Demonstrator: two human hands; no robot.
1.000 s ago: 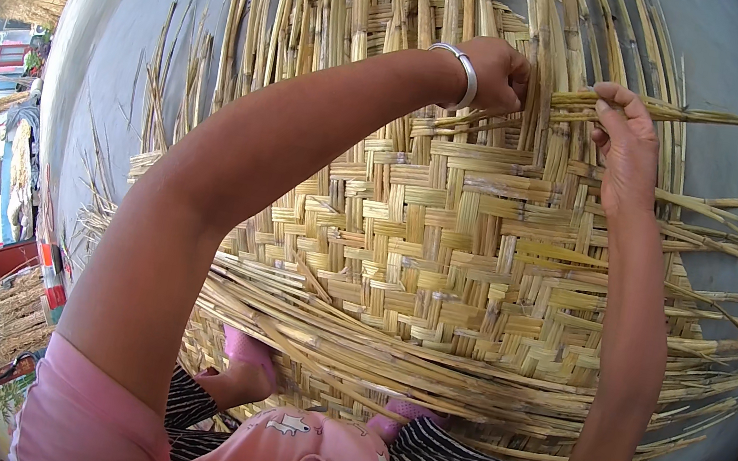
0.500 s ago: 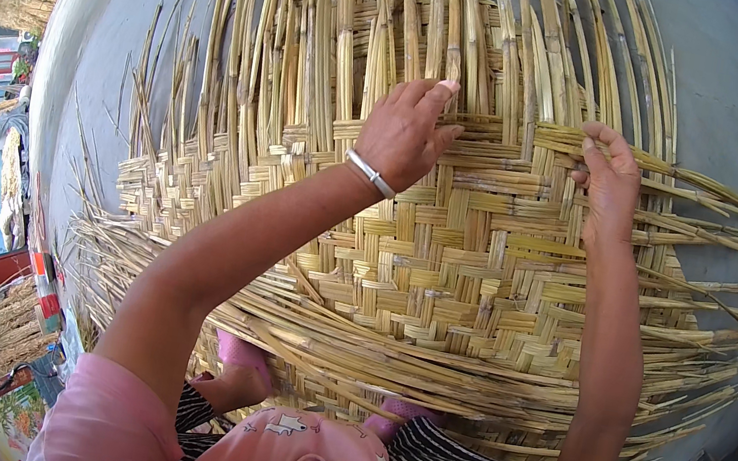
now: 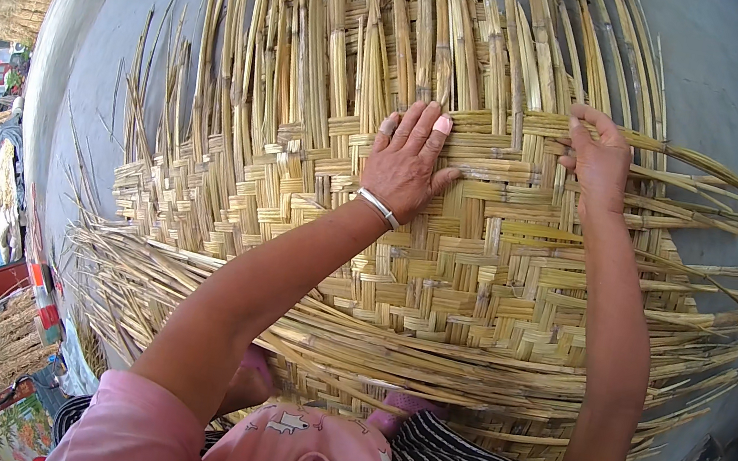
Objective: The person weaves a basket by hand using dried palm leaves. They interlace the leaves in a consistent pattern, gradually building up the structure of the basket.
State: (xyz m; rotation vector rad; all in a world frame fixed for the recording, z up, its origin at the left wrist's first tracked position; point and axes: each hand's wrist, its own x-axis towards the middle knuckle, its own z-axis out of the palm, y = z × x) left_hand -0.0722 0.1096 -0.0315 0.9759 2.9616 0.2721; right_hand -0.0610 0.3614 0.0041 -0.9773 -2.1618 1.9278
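A large mat of woven split reeds (image 3: pixel 440 271) spreads over the floor in front of me, its loose upright reeds fanning out at the far side. My left hand (image 3: pixel 407 161) lies flat on the weave near its far edge, fingers stretched out, a silver bangle on the wrist and pink tape round one fingertip. Farther right, my right hand (image 3: pixel 600 161) pinches a bundle of crosswise reed strips (image 3: pixel 540 124) between thumb and fingers. That bundle runs across the upright reeds, and its free ends (image 3: pixel 712 169) stick out past the mat's right side.
Long loose reeds (image 3: pixel 369 351) lie along the near part of the mat, by my pink shoes (image 3: pixel 399 409). Grey concrete floor (image 3: pixel 720 88) surrounds the mat. Bundles of dry stalks (image 3: pixel 11 324) stand far left, near a building.
My left hand has flattened and turned its fingers away from me, pressing on the weave. My right hand has shifted slightly left and away, still pinching the strips.
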